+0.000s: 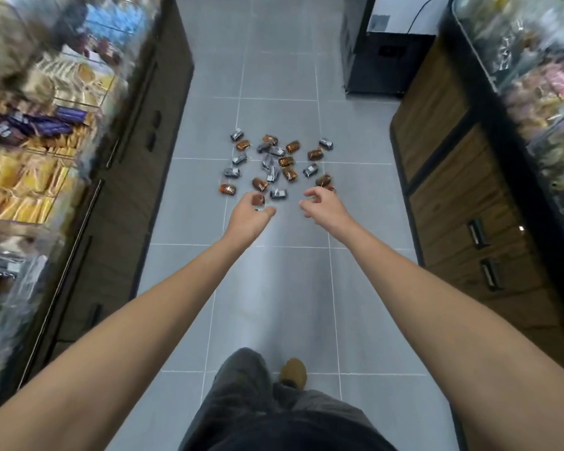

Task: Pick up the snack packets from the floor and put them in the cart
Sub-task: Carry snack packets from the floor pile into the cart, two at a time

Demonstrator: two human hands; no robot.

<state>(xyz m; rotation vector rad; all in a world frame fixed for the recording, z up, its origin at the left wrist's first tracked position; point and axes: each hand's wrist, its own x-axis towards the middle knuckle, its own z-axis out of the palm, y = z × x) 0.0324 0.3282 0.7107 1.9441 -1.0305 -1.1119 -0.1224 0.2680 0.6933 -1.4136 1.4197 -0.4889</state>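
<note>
The snack packets lie scattered on the grey tiled floor, on the near side of the black cabinet and a little to its left. Both hands reach toward that cabinet. The left hand overlaps an orange packet at the scatter's near edge, and the right hand is level with it. Both sets of fingers are loosely curled, apart, holding nothing. The packets are small glossy foil pillows, orange or silver-grey, with long axes pointing every way. No cart shows.
</note>
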